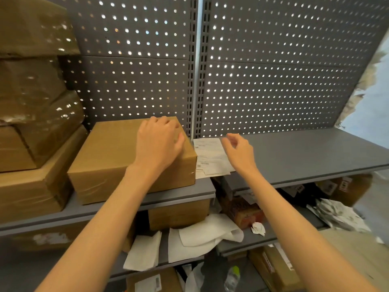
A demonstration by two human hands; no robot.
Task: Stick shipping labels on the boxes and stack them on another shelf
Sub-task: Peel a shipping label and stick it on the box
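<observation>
Nearest, below both forearms, white crumpled backing sheets (pixel 202 234) and brown cartons lie scattered on the lower grey shelves (pixel 261 237). Further out, the left hand (pixel 160 140) rests palm down on the top of a plain brown tape-wrapped cardboard box (pixel 109 152), fingers slightly spread over its far right corner; it grips nothing. The box sits on the grey metal shelf (pixel 305 152) at hand height. Just to the right of that hand, touching the box's right side, lies a loose pile of white printed shipping labels (pixel 208 152). The right hand (pixel 240 150) hovers over the right edge of the pile, fingers loosely curled and parted, thumb and forefinger apart, holding nothing. Left of the left hand stands a stack of brown wrapped parcels (pixel 31 102). Beyond both hands rises the grey perforated back panel (pixel 273 70).
</observation>
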